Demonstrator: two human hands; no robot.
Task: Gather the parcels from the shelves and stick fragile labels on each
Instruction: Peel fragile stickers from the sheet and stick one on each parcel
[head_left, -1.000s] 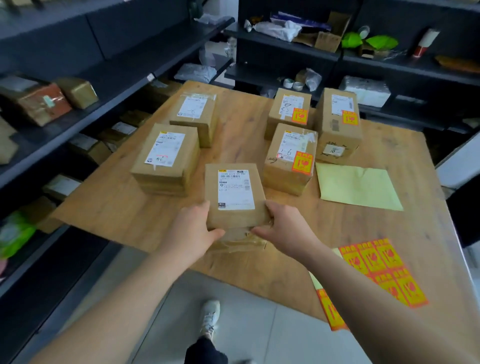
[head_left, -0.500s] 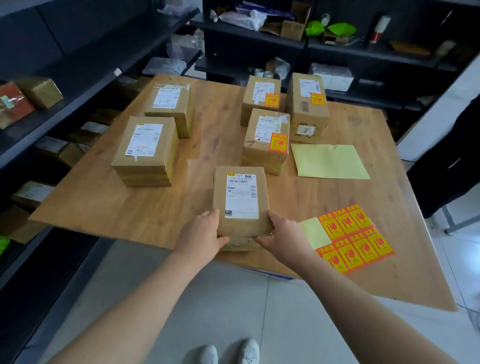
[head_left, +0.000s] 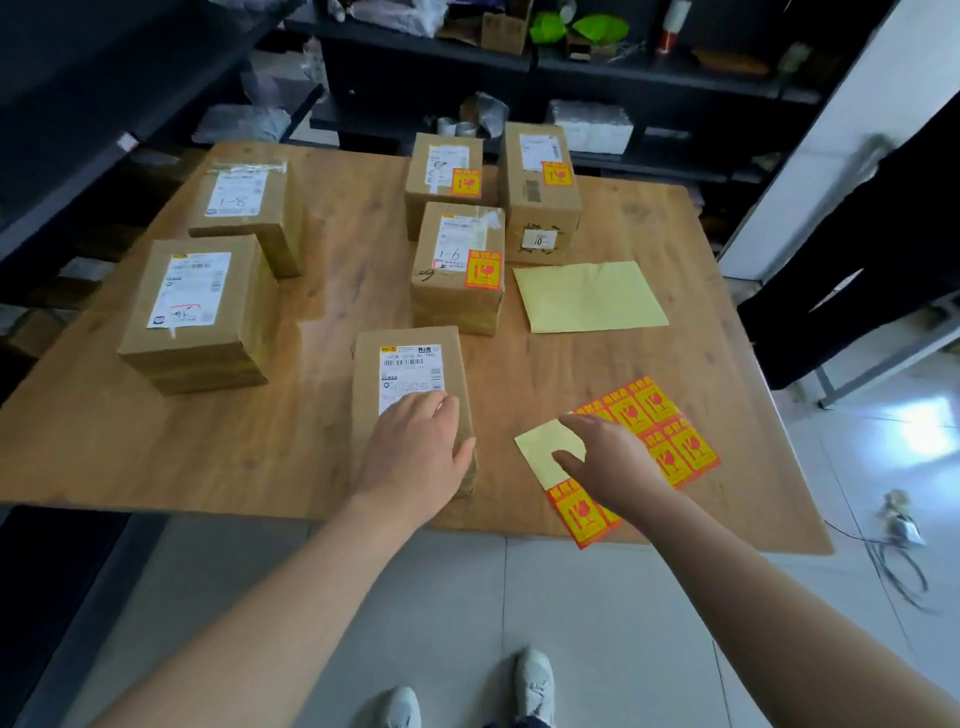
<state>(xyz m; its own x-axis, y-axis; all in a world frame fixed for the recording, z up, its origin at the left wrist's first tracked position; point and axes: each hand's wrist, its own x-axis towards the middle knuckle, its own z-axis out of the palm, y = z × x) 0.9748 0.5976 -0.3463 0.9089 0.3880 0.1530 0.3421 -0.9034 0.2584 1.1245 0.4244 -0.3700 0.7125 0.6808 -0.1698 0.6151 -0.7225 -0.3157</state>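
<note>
A brown parcel (head_left: 410, 364) with a white shipping label lies near the front edge of the wooden table (head_left: 156, 457). My left hand (head_left: 415, 457) rests flat on its near end, fingers straight. To its right lies a sheet of orange-and-yellow fragile labels (head_left: 660, 431) with bare yellow backing at its left. My right hand (head_left: 608, 457) hovers over that sheet with fingers extended, holding nothing. Three parcels at the back carry fragile labels: one (head_left: 457, 275), another (head_left: 447, 176) and a tall one (head_left: 540, 192). Two unlabelled parcels sit at the left, the nearer (head_left: 192, 312) and the farther (head_left: 244, 208).
An empty yellow backing sheet (head_left: 587, 296) lies at the table's right middle. Dark shelves (head_left: 93, 130) with more parcels run along the left and across the back. A cable (head_left: 898, 561) lies on the tiled floor at right. My shoes (head_left: 535, 680) are below.
Both hands let go of the near parcel's sides. The left hand now lies on top of it, and the right hand moved right to the label sheet.
</note>
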